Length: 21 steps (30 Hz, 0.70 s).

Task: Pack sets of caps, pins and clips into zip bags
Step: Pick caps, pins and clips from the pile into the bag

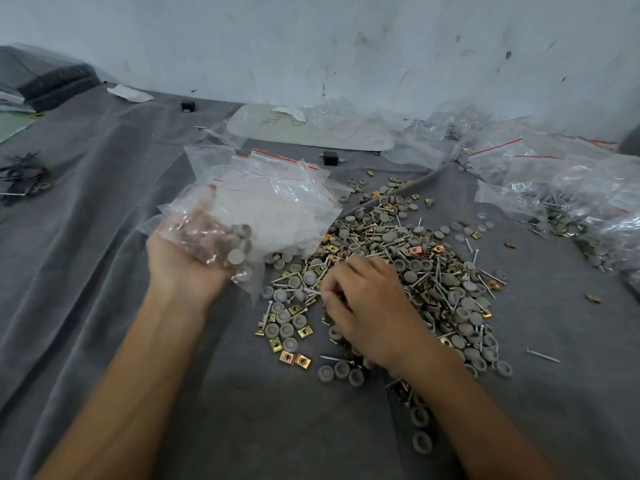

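A big loose pile [408, 268] of grey round caps, silver pins and gold metal clips lies on the grey cloth [104, 289]. My left hand [183, 261] is palm up, left of the pile, gripping a clear zip bag [221, 244] with several grey caps inside. More empty red-striped zip bags [277, 188] fan out above that hand. My right hand [360, 299] rests palm down on the pile, fingers curled and pinching small parts at its left edge; what it holds is hidden.
Filled clear bags [568, 202] are heaped at the right. A white board [311, 129] lies by the wall, with two small black blocks [330, 157] near it. Dark items [24, 174] sit at the far left, a grey cushion [45, 81] behind them.
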Each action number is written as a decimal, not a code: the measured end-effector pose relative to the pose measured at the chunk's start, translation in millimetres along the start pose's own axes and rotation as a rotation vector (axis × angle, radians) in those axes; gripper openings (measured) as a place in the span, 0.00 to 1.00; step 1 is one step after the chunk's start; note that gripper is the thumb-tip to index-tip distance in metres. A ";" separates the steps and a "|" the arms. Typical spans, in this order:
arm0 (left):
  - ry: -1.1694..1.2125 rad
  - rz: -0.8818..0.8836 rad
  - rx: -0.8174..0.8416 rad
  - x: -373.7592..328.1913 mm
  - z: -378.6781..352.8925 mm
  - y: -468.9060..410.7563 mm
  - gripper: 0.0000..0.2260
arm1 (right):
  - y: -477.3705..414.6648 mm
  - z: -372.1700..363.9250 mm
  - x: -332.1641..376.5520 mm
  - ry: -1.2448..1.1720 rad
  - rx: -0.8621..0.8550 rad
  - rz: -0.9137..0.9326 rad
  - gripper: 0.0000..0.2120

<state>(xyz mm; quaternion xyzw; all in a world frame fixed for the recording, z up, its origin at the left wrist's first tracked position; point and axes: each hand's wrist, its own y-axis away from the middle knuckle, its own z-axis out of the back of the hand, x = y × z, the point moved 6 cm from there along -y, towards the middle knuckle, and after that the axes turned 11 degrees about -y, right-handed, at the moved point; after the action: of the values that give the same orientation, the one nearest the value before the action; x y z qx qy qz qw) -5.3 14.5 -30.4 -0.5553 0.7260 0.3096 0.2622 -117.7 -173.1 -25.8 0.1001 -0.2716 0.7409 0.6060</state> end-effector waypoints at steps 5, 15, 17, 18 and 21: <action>0.030 -0.059 -0.169 -14.4 26.3 1.9 0.11 | -1.3 13.9 -9.4 -0.163 -0.118 -0.063 0.03; -0.049 -0.127 0.015 -32.8 6.7 10.4 0.06 | -4.0 19.5 -18.4 -0.262 -0.139 -0.138 0.06; 0.081 -0.065 0.069 -25.8 4.2 10.5 0.08 | -3.8 23.5 -19.8 -0.294 -0.178 -0.142 0.06; 0.165 -0.029 0.076 -21.8 4.4 10.2 0.08 | -3.9 25.3 -20.6 -0.310 -0.197 -0.142 0.07; 0.400 0.030 0.054 -14.6 8.6 7.8 0.08 | -4.1 30.5 -20.7 -0.337 -0.252 -0.123 0.09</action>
<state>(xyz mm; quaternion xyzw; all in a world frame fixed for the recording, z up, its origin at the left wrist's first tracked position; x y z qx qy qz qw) -9.0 31.8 -24.4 -0.5876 0.7798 0.1776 0.1227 -114.2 -206.1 -9.1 0.1623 -0.4527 0.6357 0.6038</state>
